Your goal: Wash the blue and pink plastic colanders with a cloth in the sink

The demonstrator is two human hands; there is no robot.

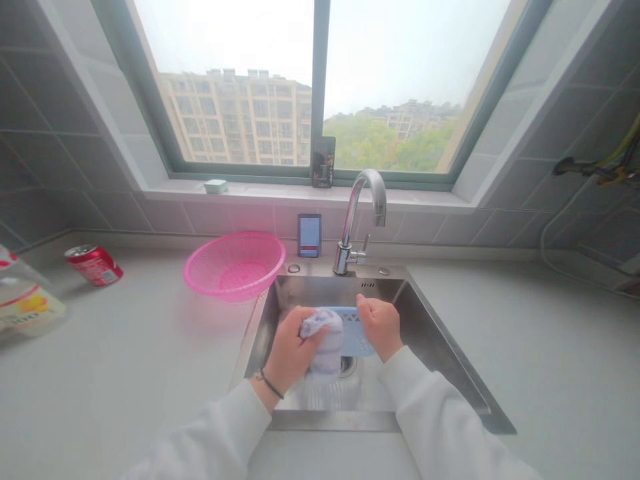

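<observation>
Over the sink [440, 360], my left hand [290, 350] is closed around a bunched white-and-purple cloth [326, 350], whose lower part hangs down. My right hand [383, 327] is curled around the right side of a light blue plastic basket [354, 337] with cut-out holes. The basket is held up inside the sink, with the cloth in front of its left part. Behind and below the cloth, the drain [347, 365] shows in part.
A chrome faucet [350, 220] rises behind the sink. On the counter to the left are a pink basket [235, 267], a red can [93, 265] lying on its side and a plastic package [25, 300]. A phone [309, 235] leans against the back wall.
</observation>
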